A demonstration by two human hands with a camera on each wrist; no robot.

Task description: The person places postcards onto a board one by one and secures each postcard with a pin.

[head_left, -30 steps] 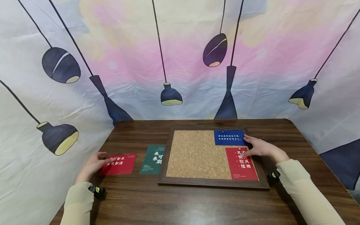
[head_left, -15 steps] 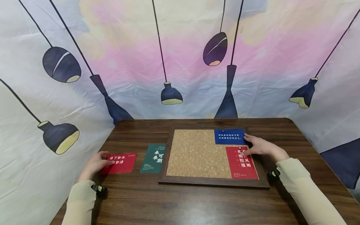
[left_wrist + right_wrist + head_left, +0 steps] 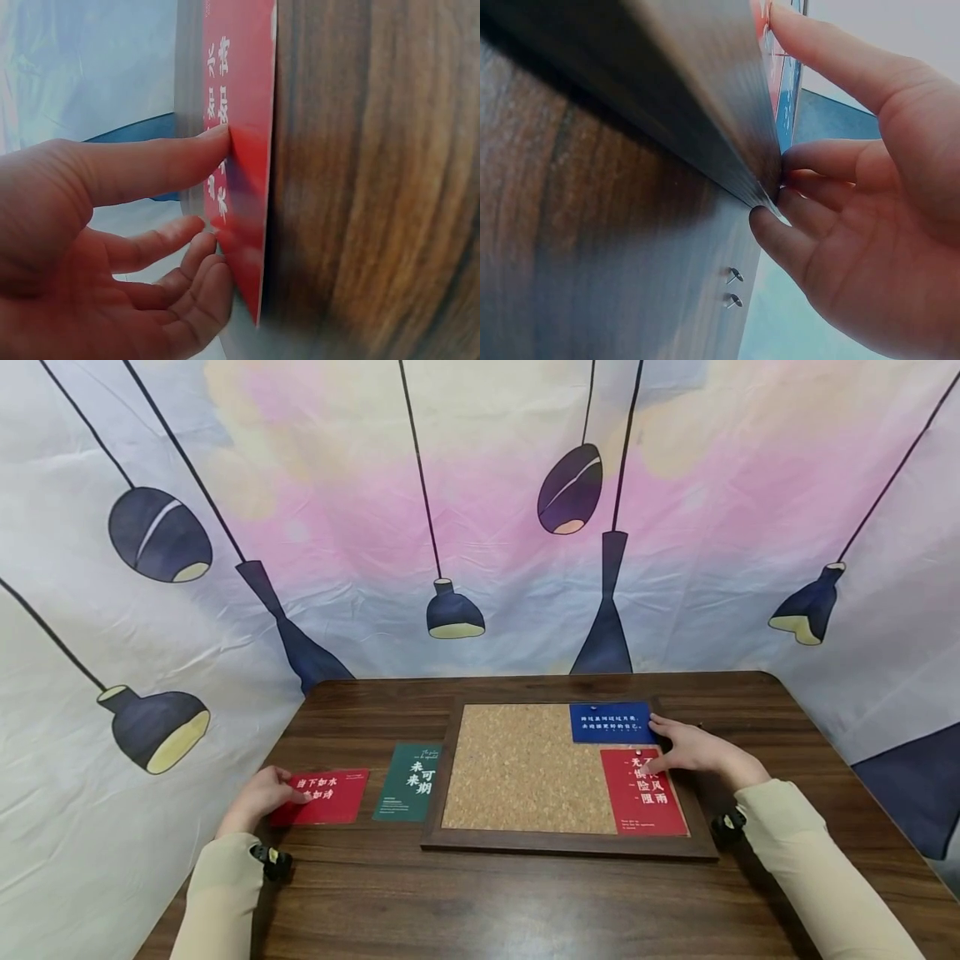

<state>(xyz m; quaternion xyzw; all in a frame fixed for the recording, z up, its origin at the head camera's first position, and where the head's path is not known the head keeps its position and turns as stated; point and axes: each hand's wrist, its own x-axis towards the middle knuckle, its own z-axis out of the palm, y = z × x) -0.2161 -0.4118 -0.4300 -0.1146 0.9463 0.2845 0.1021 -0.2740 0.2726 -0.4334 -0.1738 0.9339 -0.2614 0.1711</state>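
Note:
My left hand (image 3: 258, 797) is at the left end of a red card (image 3: 341, 797) with white Chinese lettering. In the left wrist view the thumb presses on the card's face (image 3: 251, 90) while curled fingers meet its near edge. My right hand (image 3: 697, 756) holds the right side of a wood-framed cork board (image 3: 525, 768). Its thumb lies over an upright red card (image 3: 648, 817) on the cork, and the fingers reach round the dark frame (image 3: 727, 127) in the right wrist view. Above that card a blue card (image 3: 611, 724) sits in the board's top right corner.
A green card (image 3: 401, 793) lies on the table between the left red card and the board's left side. Two metal pushpins (image 3: 735, 277) lie on the wooden table (image 3: 465, 910) beyond the frame. Behind the table hangs a cloth printed with lamps (image 3: 457, 610).
My left hand has moved right, its thumb further over the red card, and the card has shifted slightly right. The right hand and the board stay in place.

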